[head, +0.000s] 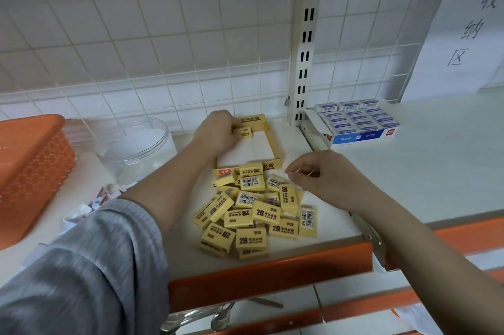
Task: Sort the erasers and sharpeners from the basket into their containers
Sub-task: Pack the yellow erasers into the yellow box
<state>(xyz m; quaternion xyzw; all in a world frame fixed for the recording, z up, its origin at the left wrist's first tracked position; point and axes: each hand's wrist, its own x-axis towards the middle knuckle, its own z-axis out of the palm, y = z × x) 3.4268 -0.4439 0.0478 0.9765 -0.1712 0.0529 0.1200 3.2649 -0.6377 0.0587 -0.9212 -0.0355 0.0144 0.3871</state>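
Your left hand [218, 130] has its fingers curled round one yellow eraser [242, 133], holding it at the far left corner of the yellow display box [274, 143], just inside the rim. Whether the eraser already rests on the box floor cannot be told. Beyond those fingers, toward you, the box floor shows bare and white, so filling has only just begun.

Your right hand [321, 175] hovers with fingers loosely curled, holding no eraser; a thin pale sliver seems pinched at the fingertips, too small to identify. Just below and left of those fingers lies the pile of yellow erasers [253, 211], touching the near wall of the box and heaped at all angles.

Further out, past your right hand, stands the blue box of white erasers [360, 123], already packed. Left of your left arm sit the clear round tub [136, 143] and the orange basket [30, 171].

The step in hand is setting this eraser down. Next, you will likely need to square it against the corner, then draw another from the pile.
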